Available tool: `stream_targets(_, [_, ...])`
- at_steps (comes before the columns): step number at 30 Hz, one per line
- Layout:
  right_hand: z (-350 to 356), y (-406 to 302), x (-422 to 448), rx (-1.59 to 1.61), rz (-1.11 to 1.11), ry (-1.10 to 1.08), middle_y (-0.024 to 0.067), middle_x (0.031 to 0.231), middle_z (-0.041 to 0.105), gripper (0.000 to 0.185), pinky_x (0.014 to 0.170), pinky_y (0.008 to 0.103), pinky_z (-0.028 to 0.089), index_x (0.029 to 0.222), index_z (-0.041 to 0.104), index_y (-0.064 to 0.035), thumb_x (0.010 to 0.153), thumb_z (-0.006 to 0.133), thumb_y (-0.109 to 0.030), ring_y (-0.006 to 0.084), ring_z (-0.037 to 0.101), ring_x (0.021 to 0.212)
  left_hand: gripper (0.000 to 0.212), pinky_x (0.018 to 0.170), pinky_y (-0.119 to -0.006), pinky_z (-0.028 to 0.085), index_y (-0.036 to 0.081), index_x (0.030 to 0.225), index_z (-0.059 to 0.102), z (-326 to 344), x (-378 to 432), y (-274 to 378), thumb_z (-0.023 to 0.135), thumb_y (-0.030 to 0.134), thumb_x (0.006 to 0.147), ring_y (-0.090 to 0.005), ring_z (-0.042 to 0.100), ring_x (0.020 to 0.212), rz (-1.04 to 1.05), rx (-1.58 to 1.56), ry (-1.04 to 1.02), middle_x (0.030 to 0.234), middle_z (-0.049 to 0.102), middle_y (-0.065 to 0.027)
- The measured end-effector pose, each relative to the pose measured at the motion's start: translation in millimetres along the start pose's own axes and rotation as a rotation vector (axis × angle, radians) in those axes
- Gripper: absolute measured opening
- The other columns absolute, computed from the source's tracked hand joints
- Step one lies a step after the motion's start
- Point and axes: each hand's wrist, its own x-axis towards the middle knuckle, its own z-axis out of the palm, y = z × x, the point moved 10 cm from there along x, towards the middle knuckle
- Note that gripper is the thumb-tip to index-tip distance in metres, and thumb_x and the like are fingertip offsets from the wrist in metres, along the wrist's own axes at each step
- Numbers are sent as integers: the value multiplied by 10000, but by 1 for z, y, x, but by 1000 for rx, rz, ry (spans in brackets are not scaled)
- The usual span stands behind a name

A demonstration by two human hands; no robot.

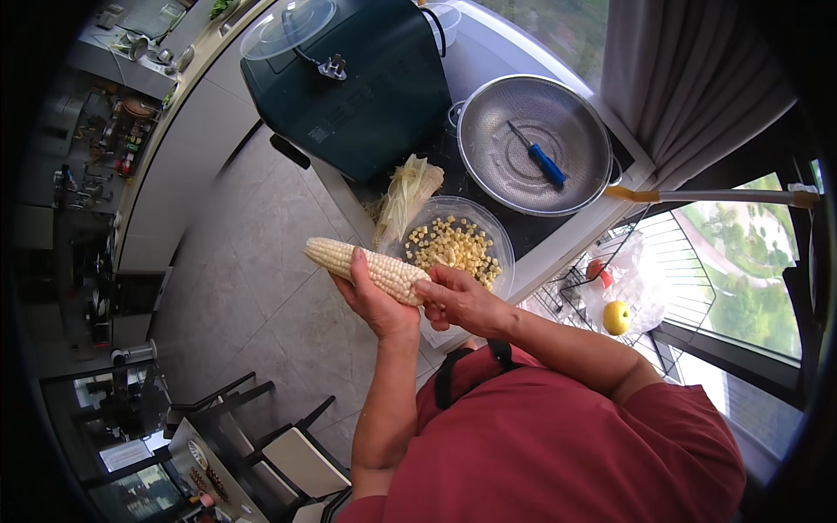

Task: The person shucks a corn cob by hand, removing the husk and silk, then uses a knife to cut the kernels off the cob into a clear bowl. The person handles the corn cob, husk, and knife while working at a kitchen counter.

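My left hand [379, 301] is closed around a husked ear of pale corn [369, 267], its thumb across the top. The fingertips of my right hand [461, 302] touch the kernels at the ear's near end; whether loose kernels lie in that hand I cannot tell. Just beyond my hands, a clear plastic bowl [505, 252] holds loose yellowish kernels [458, 245]. Corn husks [409, 196] lie against the bowl's left side. Farther back, a blue-handled screwdriver or similar pointed tool [546, 165] rests inside a perforated metal colander [474, 140].
A large dark green appliance [353, 85] with a plug on it stands at the back left, beside a clear lid [288, 29]. On the right are a wire rack [686, 261], a yellow apple [616, 318] and a plastic bag. Chairs [304, 461] stand at the lower left.
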Motion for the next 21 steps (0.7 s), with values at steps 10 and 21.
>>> stream_targets(10, [-1,-11,0,-145,76,7,58,787,582,399,615,281,510,1037,547,-19,992,682,-391,129,597,667,802,969,-407,526,73,1586,275,15,-8,15,695,239,924,-291,570,1197,72,65,-1,1423,485,-146])
stream_targets(21, [1,-22,-2,-374,35,-5,80,866,625,461,707,303,589,1091,562,25,1009,646,-420,150,673,742,831,1036,-407,490,80,1600,268,12,-5,10,722,165,909,-300,536,1276,46,99,25,1489,453,-158])
